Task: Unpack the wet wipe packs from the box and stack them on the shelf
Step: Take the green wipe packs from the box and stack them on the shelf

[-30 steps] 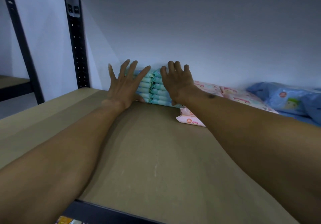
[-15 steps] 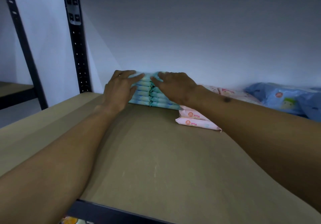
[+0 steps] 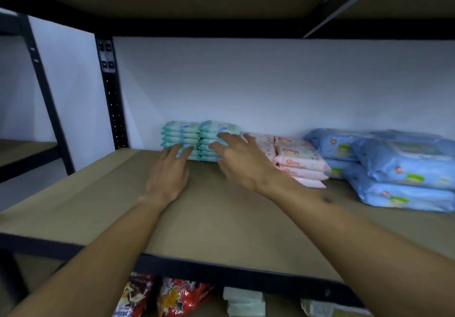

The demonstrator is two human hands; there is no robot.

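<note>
Open hands at teal packs

Two wipe stacks at shelf back, further packs to their right, snack bags below the shelf

Both hands are off the top of the teal wet wipe stack and drawn back toward the person. The left hand now lies low and flat, the stack's bottom packs just beyond its fingertips. The right hand, blurred, spreads straight fingers at the stack's front face.
</note>
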